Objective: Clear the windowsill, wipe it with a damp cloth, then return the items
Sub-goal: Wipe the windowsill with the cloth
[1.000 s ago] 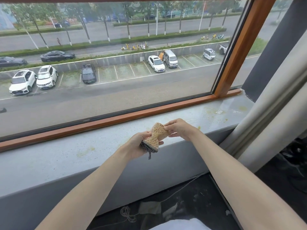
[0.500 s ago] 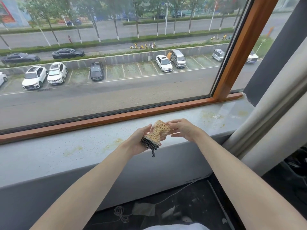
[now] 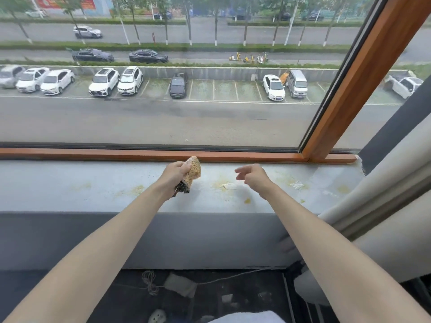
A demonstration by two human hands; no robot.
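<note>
**Cloth bunched in the left hand above a stained sill**

The left hand (image 3: 176, 174) is held out over the pale grey stone windowsill (image 3: 93, 187), close to its back edge. Its fingers (image 3: 184, 167) are curled tight round a tan, coarse-woven cloth (image 3: 194, 170), which is bunched into a wad. The cloth's tan upper end sticks up past the knuckles and overlaps the orange-brown wooden window frame (image 3: 140, 155) in this view. A dark, grey-striped end (image 3: 183, 188) hangs out below the heel of the hand. Whether the cloth touches the sill cannot be told from this angle.

The right hand (image 3: 253, 177) hangs over the sill to the right, well apart from the cloth. Its fingers (image 3: 240, 171) are loosely bent and point left — they hold nothing.

The sill carries yellowish stains (image 3: 247, 201) scattered along its length, thickest between and to the right of the two hands. A whitish scuffed patch (image 3: 227, 185) lies just below the right hand.

At the right end of the sill a pale rolled curtain (image 3: 384, 194) slants down across the corner. Below the sill is a grey wall, and under it a dark floor (image 3: 233, 299) — a thin, pale cord (image 3: 149, 280) lies coiled there.

Through the glass are a road and a row of parked cars (image 3: 105, 81), most of them white.
</note>
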